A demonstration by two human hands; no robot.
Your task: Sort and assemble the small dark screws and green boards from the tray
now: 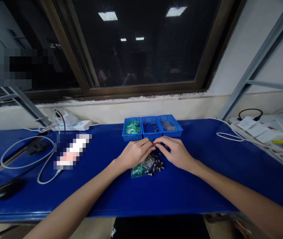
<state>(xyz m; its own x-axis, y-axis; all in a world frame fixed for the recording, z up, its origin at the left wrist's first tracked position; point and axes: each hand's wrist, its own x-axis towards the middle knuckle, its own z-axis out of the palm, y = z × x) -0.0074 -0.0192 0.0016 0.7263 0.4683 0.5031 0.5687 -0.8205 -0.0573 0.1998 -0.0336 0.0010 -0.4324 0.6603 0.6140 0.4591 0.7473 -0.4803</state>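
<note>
My left hand (138, 152) and my right hand (177, 151) meet fingertip to fingertip over the table's middle. Both are closed in a pinch on a small metal part (153, 145), mostly hidden by the fingers, so I cannot tell its exact kind. Just below them lie several loose screws (158, 166), dark and silvery. Beside these, partly under my left hand, are a clear plastic bag of small parts (148, 162) and a green plastic bag (137, 171). Behind my hands stand three joined blue bins: one with green packets (132, 127), one with a few screws (153, 124), one with clear packets (168, 126).
A blue cover (181, 196) spans the table. On the left are a blurred-out phone-like object with a white cable (41, 171), a black mouse (8, 190) and a power strip (78, 125). White adapters (254, 129) and cables lie at the right. A window (141, 56) rises behind.
</note>
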